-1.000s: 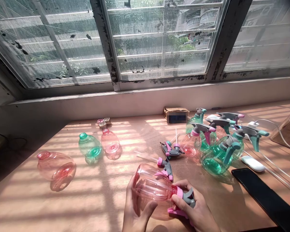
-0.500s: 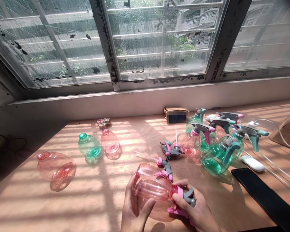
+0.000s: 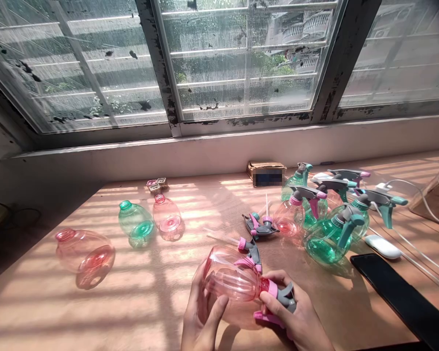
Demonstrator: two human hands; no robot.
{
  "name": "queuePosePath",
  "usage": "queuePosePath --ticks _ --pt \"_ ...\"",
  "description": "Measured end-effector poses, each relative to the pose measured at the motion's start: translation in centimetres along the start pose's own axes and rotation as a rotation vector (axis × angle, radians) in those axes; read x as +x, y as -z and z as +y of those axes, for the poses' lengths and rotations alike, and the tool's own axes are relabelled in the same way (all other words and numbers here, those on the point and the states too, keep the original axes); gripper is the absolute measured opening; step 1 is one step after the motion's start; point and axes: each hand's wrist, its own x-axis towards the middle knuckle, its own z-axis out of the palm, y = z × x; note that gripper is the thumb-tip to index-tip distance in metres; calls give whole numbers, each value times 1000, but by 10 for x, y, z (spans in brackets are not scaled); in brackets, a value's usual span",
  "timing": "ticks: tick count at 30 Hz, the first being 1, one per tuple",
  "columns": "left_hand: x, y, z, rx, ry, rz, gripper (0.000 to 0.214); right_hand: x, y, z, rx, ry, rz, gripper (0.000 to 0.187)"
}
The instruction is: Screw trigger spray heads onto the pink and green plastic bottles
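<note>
A clear pink spray bottle (image 3: 234,280) lies tilted on its side between my hands, its neck toward the right. My left hand (image 3: 204,307) wraps round the bottle's base end, thumb across the near side. With thumb and fingers, my right hand (image 3: 292,307) grips the pink collar of the grey and pink trigger sprayer (image 3: 286,297) at the bottle's neck. Part of the sprayer is hidden by that hand. Just beyond the bottle lies a loose pink and grey trigger sprayer (image 3: 254,253) with its tube pointing left. More loose sprayer heads (image 3: 261,226) lie behind it.
On the left stand open pink bottles (image 3: 86,248) and a green bottle (image 3: 135,219). Several bottles with sprayers (image 3: 325,239) crowd the right, near a white case (image 3: 383,247), a black phone (image 3: 402,297) and white cables. A small cardboard box (image 3: 267,174) sits by the wall.
The bottle has turned slightly in my left hand, and my left thumb has shifted a little to the left. My right hand keeps its grip on the sprayer collar.
</note>
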Motion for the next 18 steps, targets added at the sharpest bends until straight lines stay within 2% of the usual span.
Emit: queuePosePath --ticks 6,12,18 --pt "0 0 -8 -10 14 -19 59 0 1 1 -7 1 2 48" --pt "1 -2 -9 49 -55 37 76 -3 -4 -1 -56 34 16 46" --pt "1 -3 -9 30 7 90 73 -3 -4 -3 -50 35 -2 44"
